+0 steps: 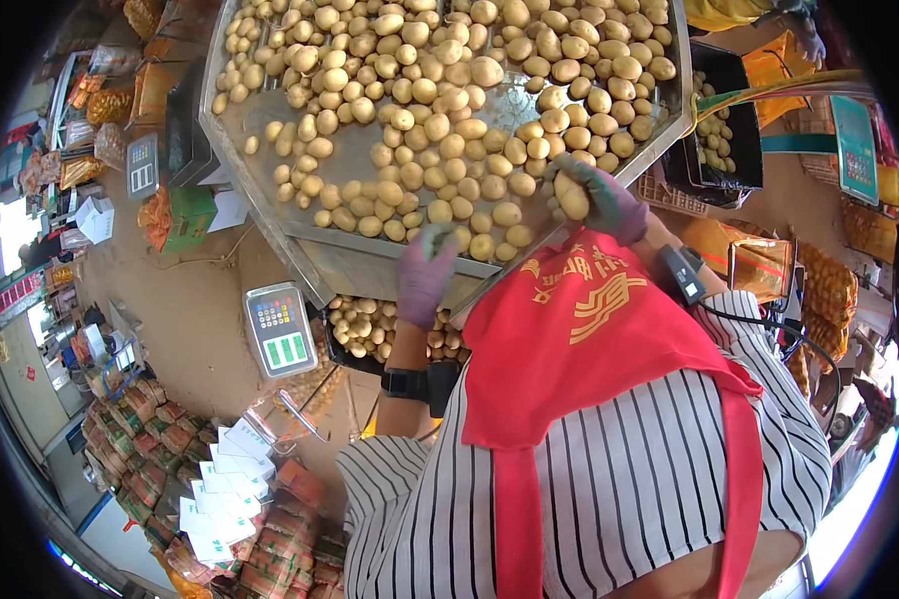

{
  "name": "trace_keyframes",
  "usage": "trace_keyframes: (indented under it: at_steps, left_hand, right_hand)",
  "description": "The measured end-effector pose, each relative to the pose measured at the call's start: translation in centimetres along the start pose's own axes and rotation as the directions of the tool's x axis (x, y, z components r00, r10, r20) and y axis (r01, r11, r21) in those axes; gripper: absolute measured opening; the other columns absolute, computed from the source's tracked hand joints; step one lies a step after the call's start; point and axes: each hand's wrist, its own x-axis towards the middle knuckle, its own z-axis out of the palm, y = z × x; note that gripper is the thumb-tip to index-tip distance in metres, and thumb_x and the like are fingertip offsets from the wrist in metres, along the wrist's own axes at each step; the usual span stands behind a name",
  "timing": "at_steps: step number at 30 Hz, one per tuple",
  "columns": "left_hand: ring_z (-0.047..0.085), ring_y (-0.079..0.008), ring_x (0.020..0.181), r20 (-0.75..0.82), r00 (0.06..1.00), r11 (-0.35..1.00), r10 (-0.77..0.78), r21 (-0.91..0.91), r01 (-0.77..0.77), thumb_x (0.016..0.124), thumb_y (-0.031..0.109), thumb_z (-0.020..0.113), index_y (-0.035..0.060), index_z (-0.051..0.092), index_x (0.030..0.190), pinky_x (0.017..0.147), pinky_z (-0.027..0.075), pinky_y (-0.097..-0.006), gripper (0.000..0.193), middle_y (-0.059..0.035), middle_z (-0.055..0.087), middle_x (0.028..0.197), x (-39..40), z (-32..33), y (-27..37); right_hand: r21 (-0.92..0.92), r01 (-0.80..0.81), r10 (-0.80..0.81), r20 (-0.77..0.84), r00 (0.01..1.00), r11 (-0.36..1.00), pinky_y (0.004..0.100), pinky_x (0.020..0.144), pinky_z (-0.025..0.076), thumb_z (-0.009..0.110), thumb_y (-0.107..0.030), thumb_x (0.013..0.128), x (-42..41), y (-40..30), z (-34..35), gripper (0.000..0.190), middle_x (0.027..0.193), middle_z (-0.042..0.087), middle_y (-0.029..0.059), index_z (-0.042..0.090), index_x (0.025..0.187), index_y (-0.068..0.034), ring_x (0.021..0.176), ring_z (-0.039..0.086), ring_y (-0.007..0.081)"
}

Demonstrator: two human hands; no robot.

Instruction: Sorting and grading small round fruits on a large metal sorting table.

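Many potatoes (419,127) lie spread over a metal sorting table (344,172) before me. My right hand (603,196), in a purple and green glove, has its fingers around a large potato (571,197) at the table's right front edge. At the near edge is my left hand (427,273), in a similar glove, its fingertips beside some potatoes; whether it grips one cannot be told. A container of potatoes (363,326) stands below the near edge, partly hidden by my left arm.
A digital scale (280,329) stands left of my left arm. A black crate (727,150) with potatoes is at the right, near another scale (855,150). A co-worker's gloved hand (805,34) shows at the top right. Stacked boxes (277,554) fill the lower left.
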Motion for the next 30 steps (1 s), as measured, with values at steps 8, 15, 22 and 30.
trace_keyframes:
  at_steps: [8,15,22,30]
  left_hand:
    - [0.064,-0.0351,0.108,0.244,0.947,0.452,0.207,0.835,-0.314,0.077,0.033,0.076,0.0138,0.059,0.13,0.088,0.054,-0.0452,0.059,-0.0179,0.054,0.123,0.7,6.1,-0.5]
    - [0.063,-0.0386,0.108,0.249,0.88,0.504,0.405,0.742,-0.442,0.075,0.025,0.076,0.0046,0.055,0.129,0.09,0.053,-0.0459,0.062,-0.0226,0.058,0.125,1.6,5.0,-2.3]
    - [0.065,-0.0196,0.09,0.298,0.954,0.789,-0.021,-0.581,0.199,0.1,0.024,0.056,0.0031,0.056,0.125,0.072,0.057,-0.03,0.033,-0.0101,0.064,0.109,2.7,4.4,-1.1]
    - [0.064,-0.0141,0.08,0.18,0.982,0.876,0.051,-0.481,0.042,0.104,0.023,0.051,0.007,0.06,0.122,0.064,0.052,-0.0237,0.026,-0.007,0.065,0.098,3.8,5.2,-0.2]
  right_hand:
    - [0.406,-0.148,0.047,0.247,0.968,0.902,0.0535,0.099,0.053,0.047,-0.054,0.103,1.2,0.2,0.8,0.067,0.122,0.065,0.0232,0.05,0.135,0.005,0.108,0.067,0.0373]
    - [0.312,0.308,-0.418,0.397,0.817,0.899,0.0403,0.087,0.052,0.057,-0.043,0.102,-2.0,-0.7,-2.5,0.051,0.117,0.064,0.0134,0.055,0.132,-0.002,0.1,0.064,0.027]
    - [0.35,0.593,-0.529,-0.267,0.806,0.726,0.0272,0.07,0.053,0.067,-0.02,0.095,-13.0,0.3,-18.9,0.029,0.096,0.065,0.0059,0.062,0.117,-0.002,0.083,0.062,0.0144]
    - [-0.764,0.227,-0.794,-0.601,0.089,0.604,0.0324,0.08,0.057,0.072,-0.015,0.091,-25.1,4.4,-35.1,0.031,0.1,0.069,0.0098,0.059,0.115,-0.001,0.091,0.067,0.0194]
